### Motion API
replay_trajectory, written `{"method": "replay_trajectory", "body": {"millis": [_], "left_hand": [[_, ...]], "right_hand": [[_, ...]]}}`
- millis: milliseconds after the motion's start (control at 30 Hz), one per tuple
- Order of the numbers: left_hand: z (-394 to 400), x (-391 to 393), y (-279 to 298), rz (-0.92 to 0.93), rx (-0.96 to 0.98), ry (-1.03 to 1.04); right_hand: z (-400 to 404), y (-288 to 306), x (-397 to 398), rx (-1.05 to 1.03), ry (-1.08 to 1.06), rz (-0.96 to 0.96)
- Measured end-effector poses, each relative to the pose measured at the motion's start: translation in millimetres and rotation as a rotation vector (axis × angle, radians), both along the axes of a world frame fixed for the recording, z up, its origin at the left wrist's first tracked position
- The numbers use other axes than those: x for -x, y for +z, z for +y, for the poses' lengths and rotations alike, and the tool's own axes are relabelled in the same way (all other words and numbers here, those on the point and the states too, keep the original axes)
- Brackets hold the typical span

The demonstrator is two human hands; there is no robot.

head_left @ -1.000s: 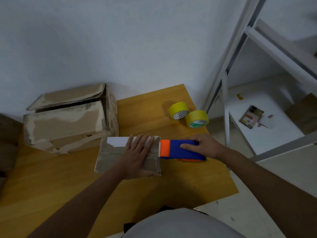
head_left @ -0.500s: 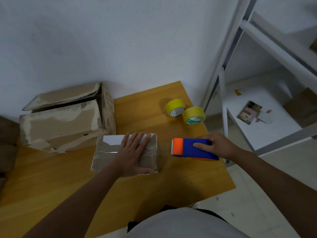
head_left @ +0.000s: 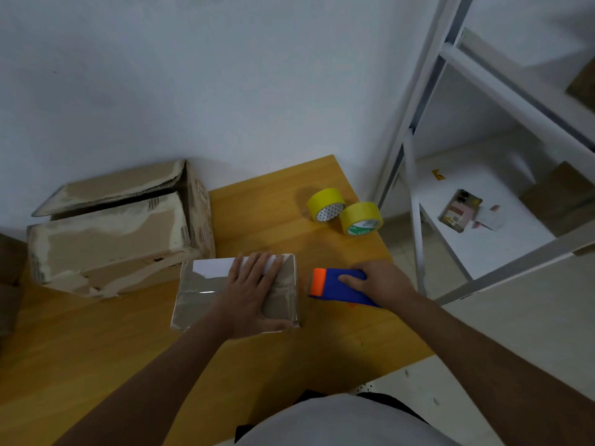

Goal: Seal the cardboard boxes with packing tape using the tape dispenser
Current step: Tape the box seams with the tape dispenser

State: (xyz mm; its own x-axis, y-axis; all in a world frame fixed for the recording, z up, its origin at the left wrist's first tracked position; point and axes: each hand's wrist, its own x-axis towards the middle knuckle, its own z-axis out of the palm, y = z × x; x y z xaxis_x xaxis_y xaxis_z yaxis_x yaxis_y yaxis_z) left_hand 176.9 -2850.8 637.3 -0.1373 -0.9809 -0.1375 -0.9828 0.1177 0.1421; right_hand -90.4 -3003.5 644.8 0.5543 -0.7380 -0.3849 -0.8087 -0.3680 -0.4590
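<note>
The tape dispenser [head_left: 341, 286], gripped by the right hand [head_left: 381, 283], now sits just clear of the small box [head_left: 206, 291], no longer touching its end. The left hand [head_left: 254, 292] stays flat on the box on the surface [head_left: 96, 349].

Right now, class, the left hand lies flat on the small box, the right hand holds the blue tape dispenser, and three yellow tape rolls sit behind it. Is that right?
Not quite. The head view shows two yellow tape rolls, not three. The left hand does lie flat on the small box, and the right hand holds the blue tape dispenser.
</note>
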Motion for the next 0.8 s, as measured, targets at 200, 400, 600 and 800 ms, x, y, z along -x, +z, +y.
{"method": "replay_trajectory", "body": {"millis": [200,400,600,800], "left_hand": [[0.6,0.4,-2.0,0.023,0.047,-0.01],[0.1,3.0,-0.4,0.043,0.105,-0.004],[1.0,9.2,4.3,0.027,0.091,0.028],[3.0,8.7,3.0,0.013,0.07,0.001]], "right_hand": [[20.8,-8.4,-16.9,0.103,-0.127,0.046],[22.3,-2.3,-21.9,0.202,-0.147,0.083],[19.1,-3.3,-23.4,0.243,-0.184,0.223],[16.7,-8.0,-3.8,0.425,-0.313,0.253]]}}
